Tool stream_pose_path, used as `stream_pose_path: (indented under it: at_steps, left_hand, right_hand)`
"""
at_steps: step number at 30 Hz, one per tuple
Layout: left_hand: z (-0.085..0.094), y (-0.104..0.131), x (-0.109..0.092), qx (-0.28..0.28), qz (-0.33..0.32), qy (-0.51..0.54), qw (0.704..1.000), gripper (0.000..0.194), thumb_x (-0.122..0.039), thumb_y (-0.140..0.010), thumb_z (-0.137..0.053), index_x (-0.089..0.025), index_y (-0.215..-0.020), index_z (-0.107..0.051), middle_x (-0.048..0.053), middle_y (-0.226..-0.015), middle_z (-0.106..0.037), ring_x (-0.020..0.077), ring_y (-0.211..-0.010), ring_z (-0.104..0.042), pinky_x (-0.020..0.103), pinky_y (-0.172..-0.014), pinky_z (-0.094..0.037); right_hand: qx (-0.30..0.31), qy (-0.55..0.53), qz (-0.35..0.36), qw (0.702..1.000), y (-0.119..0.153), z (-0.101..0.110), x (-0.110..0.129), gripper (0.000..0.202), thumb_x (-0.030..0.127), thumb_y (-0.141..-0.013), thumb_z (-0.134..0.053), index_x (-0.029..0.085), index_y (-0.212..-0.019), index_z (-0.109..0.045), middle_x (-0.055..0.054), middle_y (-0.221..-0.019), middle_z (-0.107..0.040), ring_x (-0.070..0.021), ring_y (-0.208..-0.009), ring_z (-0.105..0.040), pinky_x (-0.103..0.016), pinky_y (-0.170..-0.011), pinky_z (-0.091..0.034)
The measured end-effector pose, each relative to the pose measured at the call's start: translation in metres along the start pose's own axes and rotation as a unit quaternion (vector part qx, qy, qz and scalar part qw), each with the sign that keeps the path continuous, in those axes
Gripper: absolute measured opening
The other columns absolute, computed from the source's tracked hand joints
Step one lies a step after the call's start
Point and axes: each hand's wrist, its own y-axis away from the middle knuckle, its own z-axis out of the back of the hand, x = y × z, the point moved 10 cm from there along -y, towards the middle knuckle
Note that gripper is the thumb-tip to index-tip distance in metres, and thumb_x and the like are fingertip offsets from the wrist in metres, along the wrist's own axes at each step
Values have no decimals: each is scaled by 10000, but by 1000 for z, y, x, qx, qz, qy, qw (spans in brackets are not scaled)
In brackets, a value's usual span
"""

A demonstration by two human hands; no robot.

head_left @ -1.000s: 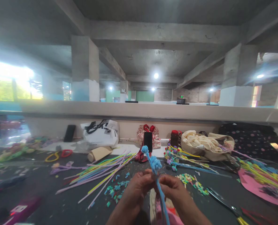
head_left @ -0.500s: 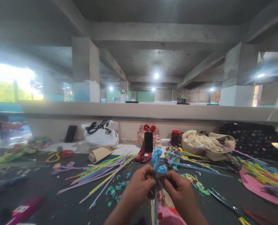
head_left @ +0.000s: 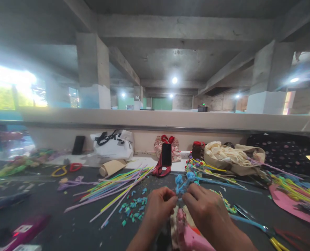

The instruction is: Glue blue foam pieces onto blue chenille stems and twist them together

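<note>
A light-blue fuzzy flower piece (head_left: 181, 184) with curled blossoms is held up between both hands, a little nearer than the phone. My left hand (head_left: 159, 207) pinches thumb and forefinger together at its lower left side. My right hand (head_left: 206, 205) is closed on the piece from the right, back of the hand toward the camera. A blue stem (head_left: 246, 220) shows to the right of my right hand, passing over the scissors. The exact contact between fingertips and the piece is partly hidden.
Coloured fuzzy stems (head_left: 118, 188) and cut bits (head_left: 134, 209) lie left of the hands. Scissors (head_left: 266, 229) lie at the right, beside a pink sheet (head_left: 288, 202). A phone (head_left: 166, 154) stands behind, between a white bag (head_left: 115, 146) and a cloth-filled basket (head_left: 230, 165).
The blue piece has turned from upright to sideways, its stem swinging from below the hands to the right. My right hand has rolled over, with its back now showing.
</note>
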Motion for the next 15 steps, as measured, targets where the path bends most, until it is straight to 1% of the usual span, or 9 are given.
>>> stream_pose_path:
  at_steps: [4,7,9,10,11,12,13,14,15]
  left_hand:
    - [-4,5,-14,19,-50,-47,997,93,-169,-557,-526,-177,-514,-608,-33,-400,-525,109,-396,-439,202,-427,-285]
    - [-3,10,-25,1,-98,-93,991,123,-142,-555,-538,-190,-463,-606,-25,-422,-537,111,-428,-432,204,-458,-261]
    - [-6,15,-31,1,-125,-111,986,138,-129,-556,-548,-194,-447,-602,-23,-432,-534,108,-431,-421,206,-464,-242]
    - [-9,17,-33,15,-136,-109,985,141,-130,-563,-550,-196,-451,-605,-22,-434,-531,107,-431,-418,207,-464,-237]
    - [-13,20,-35,35,-144,-100,984,138,-133,-570,-552,-198,-465,-613,-20,-443,-537,109,-437,-424,207,-465,-239]
    - [-19,22,-36,62,-148,-85,983,130,-134,-572,-556,-199,-482,-623,-16,-460,-550,113,-455,-442,205,-471,-251]
    - [-24,24,-36,91,-142,-62,984,117,-136,-571,-563,-197,-498,-631,-12,-479,-564,117,-474,-461,203,-477,-269]
    - [-29,25,-33,119,-123,-33,985,100,-141,-567,-570,-192,-508,-633,-9,-488,-573,119,-480,-472,202,-479,-287]
    - [-32,25,-29,139,-93,1,986,77,-150,-564,-578,-182,-516,-629,-8,-487,-574,116,-469,-475,203,-472,-303]
  right_hand:
    - [43,41,95,994,-15,9,9,132,122,-742,-525,207,-640,-522,-5,-661,-535,-143,-561,-459,-253,-482,-257]
    - [97,60,157,981,-24,9,22,139,77,-654,-590,199,-598,-552,-16,-631,-557,-155,-541,-470,-257,-445,-249]
    - [136,44,190,971,-30,6,31,156,32,-585,-610,179,-542,-579,-29,-583,-572,-148,-495,-467,-251,-407,-214]
    - [156,23,187,970,-36,3,30,167,7,-555,-610,166,-510,-591,-32,-559,-579,-137,-469,-462,-246,-396,-200]
    - [177,-16,165,970,-42,-1,24,179,-17,-527,-605,157,-487,-602,-26,-529,-582,-120,-439,-451,-238,-389,-193]
    - [199,-70,125,970,-49,-6,12,184,-30,-510,-600,152,-487,-620,-16,-511,-586,-105,-424,-445,-228,-391,-198]
    - [222,-158,66,960,-54,-14,-4,180,-18,-495,-606,156,-455,-624,4,-473,-576,-92,-413,-438,-216,-394,-211]
    - [267,-285,12,921,-55,-27,-17,168,10,-495,-615,174,-473,-644,33,-450,-568,-81,-414,-442,-196,-401,-234]
    - [319,-413,-41,852,-51,-42,-26,135,56,-483,-645,185,-517,-670,52,-440,-570,-78,-419,-453,-181,-409,-258]
